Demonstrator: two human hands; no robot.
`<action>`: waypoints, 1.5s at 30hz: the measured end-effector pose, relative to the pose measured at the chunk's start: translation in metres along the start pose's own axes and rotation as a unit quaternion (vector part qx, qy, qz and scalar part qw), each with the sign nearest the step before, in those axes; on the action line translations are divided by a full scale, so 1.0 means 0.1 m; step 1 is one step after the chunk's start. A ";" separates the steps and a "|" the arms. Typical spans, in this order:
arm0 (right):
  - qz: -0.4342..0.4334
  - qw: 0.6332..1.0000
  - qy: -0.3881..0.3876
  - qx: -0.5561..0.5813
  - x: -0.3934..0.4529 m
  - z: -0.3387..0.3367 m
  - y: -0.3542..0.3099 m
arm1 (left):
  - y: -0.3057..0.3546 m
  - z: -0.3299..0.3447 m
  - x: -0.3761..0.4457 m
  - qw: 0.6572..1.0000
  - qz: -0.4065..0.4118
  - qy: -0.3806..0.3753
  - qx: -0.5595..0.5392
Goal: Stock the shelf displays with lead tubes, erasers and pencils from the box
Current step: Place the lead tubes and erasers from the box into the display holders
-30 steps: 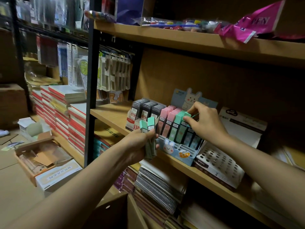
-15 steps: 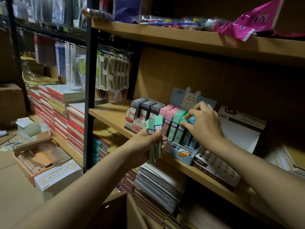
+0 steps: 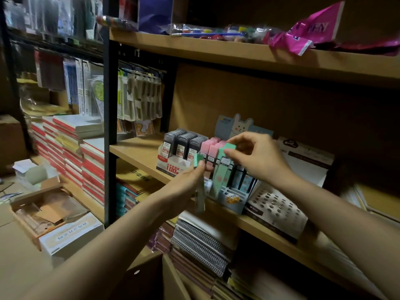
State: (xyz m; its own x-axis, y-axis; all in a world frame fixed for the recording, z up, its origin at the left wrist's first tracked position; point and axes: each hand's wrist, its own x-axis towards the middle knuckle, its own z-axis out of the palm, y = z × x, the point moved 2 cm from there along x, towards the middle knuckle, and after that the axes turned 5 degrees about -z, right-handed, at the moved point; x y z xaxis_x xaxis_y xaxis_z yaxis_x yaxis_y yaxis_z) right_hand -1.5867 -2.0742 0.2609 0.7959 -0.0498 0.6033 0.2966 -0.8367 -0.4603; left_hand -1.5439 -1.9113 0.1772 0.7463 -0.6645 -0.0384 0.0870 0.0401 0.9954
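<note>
Green lead tube (image 3: 221,169): tilted at the front of the rabbit display box (image 3: 232,199), on the middle shelf (image 3: 138,151).
Right hand (image 3: 257,161): pinches its top.
Left hand (image 3: 186,182): grips another green tube (image 3: 200,191) before the shelf's front edge.
Black tubes (image 3: 181,144): just left, in their tray.

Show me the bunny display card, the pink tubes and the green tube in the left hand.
Bunny card (image 3: 238,126), head view, on the rabbit's face.
Pink tubes (image 3: 208,146), head view, on their top ends.
Green tube (image 3: 198,159), head view, on its cap above the left hand (image 3: 186,187).
</note>
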 end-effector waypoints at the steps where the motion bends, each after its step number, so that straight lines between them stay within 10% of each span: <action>1: 0.004 1.000 0.015 0.010 0.01 -0.09 0.02 | 0.02 -0.04 0.00 1.000 0.003 0.020 0.012; 14: -0.004 0.999 0.053 0.003 -0.16 -0.35 0.28 | 0.32 -0.20 -0.08 0.957 0.169 0.213 0.105; 21: -0.034 0.998 0.046 -0.016 -0.07 -0.18 0.34 | 0.61 -0.01 0.27 0.928 0.160 0.163 0.295; 45: -0.073 0.984 0.025 -0.163 -0.08 0.11 0.43 | 0.34 0.00 0.69 0.854 0.251 0.160 0.427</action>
State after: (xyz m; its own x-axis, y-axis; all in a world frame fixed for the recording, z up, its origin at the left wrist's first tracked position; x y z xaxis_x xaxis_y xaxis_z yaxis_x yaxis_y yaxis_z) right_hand -1.5746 -2.1042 0.2290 0.7277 0.0647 0.6829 0.2153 -0.9668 -0.1379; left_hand -1.4894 -1.9563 0.2079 0.7017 -0.4804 0.5262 -0.7083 -0.3902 0.5883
